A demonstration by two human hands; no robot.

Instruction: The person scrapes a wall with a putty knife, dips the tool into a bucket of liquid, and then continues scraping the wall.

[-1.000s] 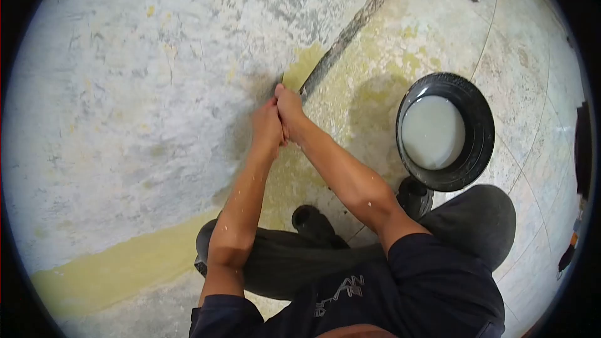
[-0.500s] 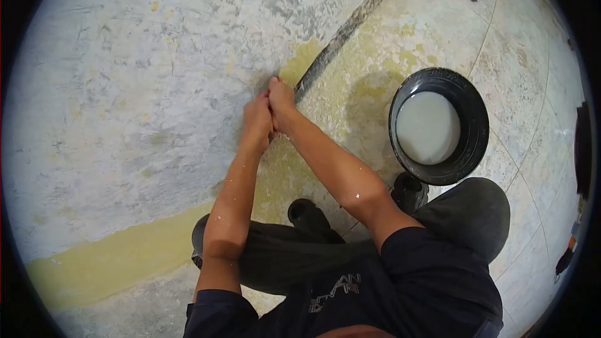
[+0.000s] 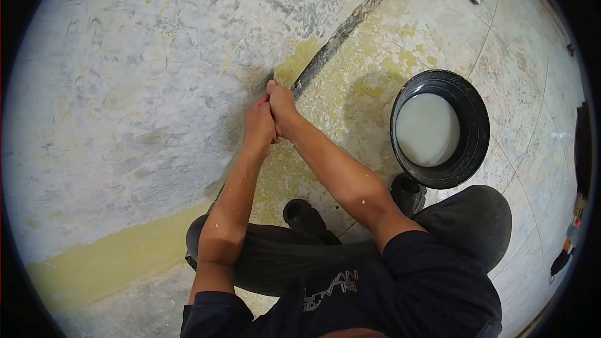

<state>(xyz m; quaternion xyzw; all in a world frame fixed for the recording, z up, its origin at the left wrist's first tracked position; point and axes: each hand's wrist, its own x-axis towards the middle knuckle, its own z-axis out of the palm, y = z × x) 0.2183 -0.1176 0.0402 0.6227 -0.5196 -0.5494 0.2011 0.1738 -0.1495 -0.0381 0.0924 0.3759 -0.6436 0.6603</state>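
My left hand (image 3: 258, 122) and my right hand (image 3: 282, 107) are pressed together against the foot of the wall (image 3: 138, 100), beside its patchy yellow and grey surface. Both have their fingers curled round something I cannot make out, hidden between the palms and the wall. Just above my right hand, a dark strip (image 3: 338, 39) runs along the joint between wall and floor. To the right of my forearms stands a black bucket (image 3: 479, 128) with whitish liquid (image 3: 427, 129) in it.
Small pale flakes and yellow stains lie on the floor (image 3: 369, 112) near the bucket. My knee (image 3: 472, 219) is close to the bucket's lower rim. A small object (image 3: 476, 0) is on the floor at the upper right. Dark items (image 3: 561, 261) lie at the right edge.
Both hands stay together at the wall and have shifted only slightly. The yellow patch above them shows a little more. The view has moved a bit.
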